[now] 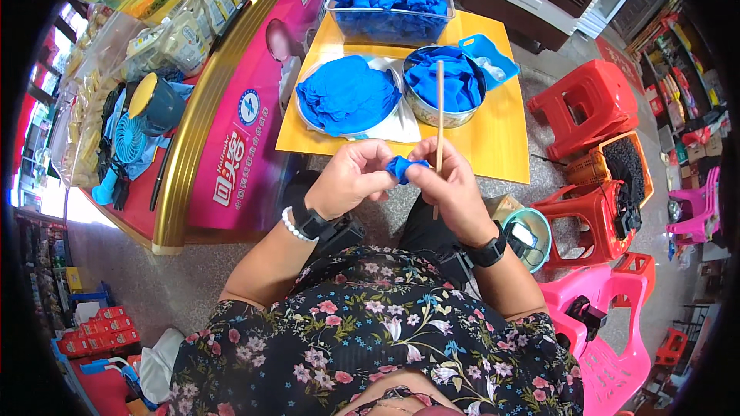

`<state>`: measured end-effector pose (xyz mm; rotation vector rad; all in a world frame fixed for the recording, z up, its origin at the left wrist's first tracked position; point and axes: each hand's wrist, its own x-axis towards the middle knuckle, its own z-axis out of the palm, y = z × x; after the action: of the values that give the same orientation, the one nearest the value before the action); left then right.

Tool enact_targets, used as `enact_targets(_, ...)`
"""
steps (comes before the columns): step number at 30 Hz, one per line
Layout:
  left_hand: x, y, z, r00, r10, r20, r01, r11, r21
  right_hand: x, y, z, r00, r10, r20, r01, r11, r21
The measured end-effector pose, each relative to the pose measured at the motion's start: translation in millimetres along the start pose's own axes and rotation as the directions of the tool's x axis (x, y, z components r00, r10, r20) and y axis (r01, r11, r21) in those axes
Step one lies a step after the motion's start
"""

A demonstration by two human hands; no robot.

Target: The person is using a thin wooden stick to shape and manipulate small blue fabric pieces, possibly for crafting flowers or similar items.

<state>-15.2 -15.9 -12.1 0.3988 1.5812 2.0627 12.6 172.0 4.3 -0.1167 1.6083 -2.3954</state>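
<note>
Both hands meet in front of my body over the table's near edge. My left hand (348,179) is closed, its thumb and fingertips pinching a small crumpled blue cloth-like piece (398,167). My right hand (456,194) pinches the same piece from the other side. It also holds a thin, pale wooden stick (440,112), which stands up between its fingers. Beyond the hands, a round plate heaped with flat blue pieces (347,94) sits on the left. To its right is a round tin (443,117) with more blue pieces.
The yellow table (505,142) also bears a clear bin (385,27) of blue bundles and a small blue basket (501,58). A pink-sided counter (254,108) stands left. Red stools (590,100), a pink chair (609,362) and a pale green bucket (541,223) are at right.
</note>
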Motion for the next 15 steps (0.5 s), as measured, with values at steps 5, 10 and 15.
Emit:
enact_targets(5, 2, -5, 0, 0.998, 0.060, 0.028, -0.058, 0.997, -0.060, 7, 15, -9, 0.994, -0.106, 0.011, 0.105, 0.973, -0.207)
enact_targets(10, 0, 3, 3, 0.990, -0.136, 0.048, 0.142, 0.974, -0.178, 8, 18, -8, 0.982, -0.185, -0.029, 0.162, 0.917, -0.365)
enact_targets(15, 3, 4, 1, 0.998, -0.043, 0.046, 0.046, 0.997, -0.066, 12, 14, -12, 0.987, -0.156, -0.043, 0.128, 0.912, -0.390)
